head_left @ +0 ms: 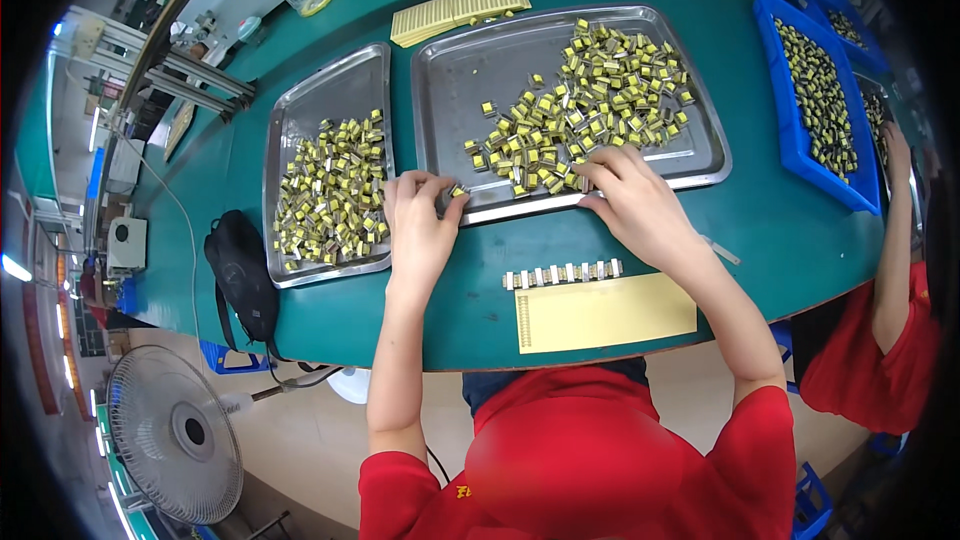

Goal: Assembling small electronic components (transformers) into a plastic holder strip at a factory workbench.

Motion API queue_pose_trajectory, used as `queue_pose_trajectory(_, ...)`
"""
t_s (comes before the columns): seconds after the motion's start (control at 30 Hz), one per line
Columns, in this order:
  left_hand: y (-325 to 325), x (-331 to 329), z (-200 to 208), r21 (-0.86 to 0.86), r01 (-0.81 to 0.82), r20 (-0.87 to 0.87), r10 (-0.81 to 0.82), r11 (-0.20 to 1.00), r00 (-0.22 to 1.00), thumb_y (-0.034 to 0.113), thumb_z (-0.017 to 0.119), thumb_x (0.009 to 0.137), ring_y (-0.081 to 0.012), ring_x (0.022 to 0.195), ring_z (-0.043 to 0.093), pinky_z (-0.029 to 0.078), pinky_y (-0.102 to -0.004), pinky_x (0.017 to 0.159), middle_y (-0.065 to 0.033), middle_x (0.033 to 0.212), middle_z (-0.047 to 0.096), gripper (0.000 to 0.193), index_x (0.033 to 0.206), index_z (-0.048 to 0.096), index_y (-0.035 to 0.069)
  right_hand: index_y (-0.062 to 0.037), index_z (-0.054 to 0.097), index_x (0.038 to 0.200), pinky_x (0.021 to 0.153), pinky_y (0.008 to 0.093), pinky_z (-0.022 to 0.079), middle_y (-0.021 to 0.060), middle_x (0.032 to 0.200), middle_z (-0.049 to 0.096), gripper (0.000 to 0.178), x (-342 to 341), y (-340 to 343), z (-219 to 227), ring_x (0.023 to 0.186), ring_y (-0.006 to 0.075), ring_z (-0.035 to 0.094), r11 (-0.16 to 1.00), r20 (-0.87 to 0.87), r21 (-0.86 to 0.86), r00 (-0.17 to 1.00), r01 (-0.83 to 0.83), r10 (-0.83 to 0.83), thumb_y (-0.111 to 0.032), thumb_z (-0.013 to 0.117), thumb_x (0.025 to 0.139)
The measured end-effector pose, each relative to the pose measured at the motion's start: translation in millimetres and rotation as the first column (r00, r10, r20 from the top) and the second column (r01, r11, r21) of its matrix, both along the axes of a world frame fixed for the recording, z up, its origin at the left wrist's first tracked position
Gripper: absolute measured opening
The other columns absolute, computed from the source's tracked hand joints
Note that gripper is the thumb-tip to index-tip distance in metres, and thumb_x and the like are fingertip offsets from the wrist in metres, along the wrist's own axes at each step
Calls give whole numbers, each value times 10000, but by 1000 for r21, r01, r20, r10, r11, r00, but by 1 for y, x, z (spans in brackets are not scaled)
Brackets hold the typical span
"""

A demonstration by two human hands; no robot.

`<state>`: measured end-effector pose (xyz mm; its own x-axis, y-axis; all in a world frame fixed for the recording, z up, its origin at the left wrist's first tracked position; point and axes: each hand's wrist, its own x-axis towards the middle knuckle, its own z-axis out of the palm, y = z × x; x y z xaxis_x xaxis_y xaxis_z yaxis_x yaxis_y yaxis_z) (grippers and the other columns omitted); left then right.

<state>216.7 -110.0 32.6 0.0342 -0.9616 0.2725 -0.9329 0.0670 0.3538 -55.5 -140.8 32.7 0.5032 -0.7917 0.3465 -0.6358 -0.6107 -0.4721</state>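
Observation:
Two metal trays hold heaps of small yellow-wrapped transformers with metal cores. My left hand [415, 210] is between the trays, with a single transformer [458, 191] pinched between its thumb and fingers. At the near edge of the larger tray [450, 70], my right hand [632, 202] reaches into the pile [600, 105]. Its fingers curl round a transformer at the pile's edge, partly hidden by the fingertips. The smaller tray [290, 105] stands left of my left hand, with its own heap [335, 190]. Nearer to me, a row of transformers [563, 274] stands along a pale yellow card [610, 315].
Beyond the large tray lie stacked yellow cards [460, 10]. A blue bin [790, 130] of transformers stands at the right, near a co-worker's arm [893, 240]. A black pouch [240, 275] rests by the left tray; a fan [180, 430] stands off the table's left.

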Motion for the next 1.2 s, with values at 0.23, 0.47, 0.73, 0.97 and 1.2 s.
queue_pose_trajectory(0.23,10,-31,18,43,-14,-430,31,999,902,41,687,855,-235,980,633,495,-349,851,-82,981,669,228,1081,664,16,-1,622,1154,859,322,486,109,1022,618,272,-6,-2,-1,931,240,605,968,325,252,941,14,-99,-36,620,884)
queue_pose_trajectory(0.47,43,-77,24,206,402,-977,161,892,143,-16,626,920,-186,1009,658,511,-300,894,-107,1100,660,296,1208,578,-60,3,600,1267,886,253,478,63,1190,656,311,-35,23,16,975,98,598,612,566,756,704,-235,-429,-45,555,963)
queue_pose_trajectory(0.73,51,-107,17,138,500,-990,136,855,40,-56,656,882,-169,1042,633,504,-277,891,-77,1113,627,343,1216,577,-52,21,583,1250,905,281,493,119,1180,656,322,-60,60,18,1035,145,625,575,630,757,578,-309,-519,-47,601,935)
queue_pose_trajectory(0.97,52,-122,7,143,490,-953,-14,860,302,-68,661,862,-129,992,617,502,-266,873,-71,1115,618,341,1196,605,-35,32,592,1205,924,305,506,140,1151,652,282,-70,78,9,1035,170,636,478,646,757,398,-446,-652,-40,610,933)
queue_pose_trajectory(1.2,51,-133,7,-79,482,-494,-454,873,742,11,733,777,-237,1002,595,461,-338,860,-60,1052,639,354,1118,675,85,24,547,1242,946,314,506,128,1136,633,376,-65,80,-2,1041,200,635,669,697,696,467,-261,-544,71,623,877)
